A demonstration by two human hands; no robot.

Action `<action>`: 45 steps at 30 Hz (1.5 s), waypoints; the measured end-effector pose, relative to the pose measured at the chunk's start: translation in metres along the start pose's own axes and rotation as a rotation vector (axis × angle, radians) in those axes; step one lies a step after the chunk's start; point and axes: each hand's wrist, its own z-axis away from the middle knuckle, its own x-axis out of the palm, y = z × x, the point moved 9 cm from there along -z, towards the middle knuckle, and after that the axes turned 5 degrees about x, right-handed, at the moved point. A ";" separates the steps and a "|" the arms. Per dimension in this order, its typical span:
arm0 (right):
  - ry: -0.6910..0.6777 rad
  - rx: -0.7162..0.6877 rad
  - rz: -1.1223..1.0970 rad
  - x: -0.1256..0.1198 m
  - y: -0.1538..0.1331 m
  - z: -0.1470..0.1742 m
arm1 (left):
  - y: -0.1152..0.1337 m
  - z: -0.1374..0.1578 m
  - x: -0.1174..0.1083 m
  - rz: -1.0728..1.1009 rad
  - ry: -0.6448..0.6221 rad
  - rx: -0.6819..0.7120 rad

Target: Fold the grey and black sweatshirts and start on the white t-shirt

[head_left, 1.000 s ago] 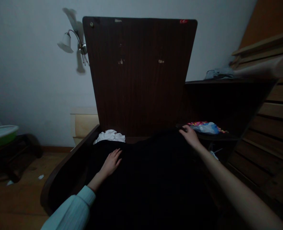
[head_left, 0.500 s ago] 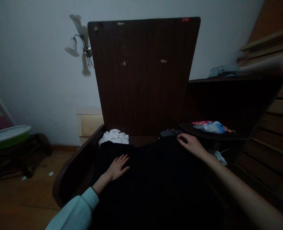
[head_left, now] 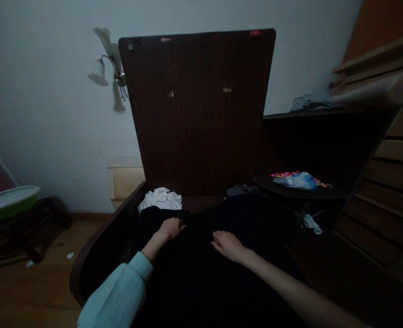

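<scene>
A large piece of black clothing [head_left: 201, 282] is spread over the surface in front of me, too dark to show its cut. Near its upper left edge, my left hand [head_left: 172, 228], in a pale green sleeve, has its fingers curled down and closed on the black cloth. My right hand [head_left: 229, 246] rests on the middle of the cloth, fingers extended and slightly bent, holding nothing that I can see. A crumpled white cloth [head_left: 162, 198] lies just beyond the clothing's upper left corner.
A tall dark wooden panel [head_left: 197, 114] stands behind. A curved wooden side rail [head_left: 99, 246] borders the left. On the right, a shelf [head_left: 266, 183] bears a plastic bag [head_left: 300, 181]. A green basin [head_left: 13, 205] sits on a stool at far left.
My right hand has come left and nearer, from the clothing's upper right edge to its middle. My left hand has gone from lying flat with spread fingers to curled. The view has shifted slightly.
</scene>
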 end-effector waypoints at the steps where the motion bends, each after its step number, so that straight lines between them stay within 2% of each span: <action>1: 0.015 0.029 0.003 0.001 0.001 -0.001 | 0.000 -0.009 -0.006 0.003 0.027 -0.003; 2: 0.027 0.050 0.005 0.002 0.002 -0.001 | -0.001 -0.017 -0.013 0.014 0.078 -0.013; 4: 0.040 0.074 0.003 0.004 0.004 -0.002 | -0.006 -0.027 -0.034 0.027 0.268 -0.087; 6: 0.049 0.082 -0.008 0.006 0.005 -0.001 | -0.007 -0.025 -0.050 0.016 0.476 -0.162; 7: 0.067 0.082 -0.010 0.006 0.005 -0.001 | -0.001 -0.023 -0.051 0.001 0.528 -0.152; 9: 0.133 0.080 -0.004 0.005 0.007 0.001 | 0.022 -0.023 -0.037 -0.030 0.492 -0.030; 11: 0.193 0.084 -0.001 0.004 0.008 0.004 | 0.043 -0.023 -0.010 -0.041 0.367 0.081; 12: 0.201 0.086 -0.002 0.004 0.009 0.004 | 0.048 -0.022 0.003 -0.041 0.310 0.091; 14: 0.155 0.078 0.000 0.005 0.009 0.001 | 0.050 -0.021 0.025 -0.037 0.220 0.068; 16: 0.045 0.077 0.004 0.000 0.011 -0.008 | 0.049 -0.021 0.039 -0.037 0.171 0.074; 18: -0.039 0.136 0.001 -0.014 0.020 -0.023 | 0.049 -0.022 0.044 -0.040 0.156 0.107; 21: 0.056 0.335 0.062 -0.056 0.048 -0.056 | 0.046 -0.023 0.044 -0.036 0.157 0.125; 23: 0.064 0.417 0.095 -0.070 0.064 -0.078 | 0.046 -0.022 0.043 -0.025 0.162 0.123; 28: -0.042 0.532 0.072 -0.061 0.093 -0.111 | 0.048 -0.020 0.042 0.005 0.161 0.117; 33: 0.075 0.690 0.052 -0.071 0.112 -0.110 | 0.047 -0.019 0.041 0.027 0.181 0.115; 36: 0.176 0.703 0.015 -0.066 0.096 -0.106 | 0.048 -0.018 0.041 0.043 0.180 0.122; 38: 0.240 0.562 -0.049 -0.050 0.065 -0.108 | 0.049 -0.018 0.041 0.047 0.186 0.125; 40: 0.180 0.332 -0.112 -0.020 0.026 -0.110 | 0.049 -0.017 0.039 0.045 0.191 0.123; 41: 0.136 0.265 -0.136 -0.005 0.012 -0.109 | 0.050 -0.017 0.038 0.044 0.187 0.122; 43: 0.073 0.253 -0.165 0.020 0.000 -0.103 | 0.049 -0.014 0.036 0.050 0.140 0.120; 45: 0.043 0.271 -0.165 0.033 -0.002 -0.099 | 0.045 -0.007 0.033 0.079 0.059 0.130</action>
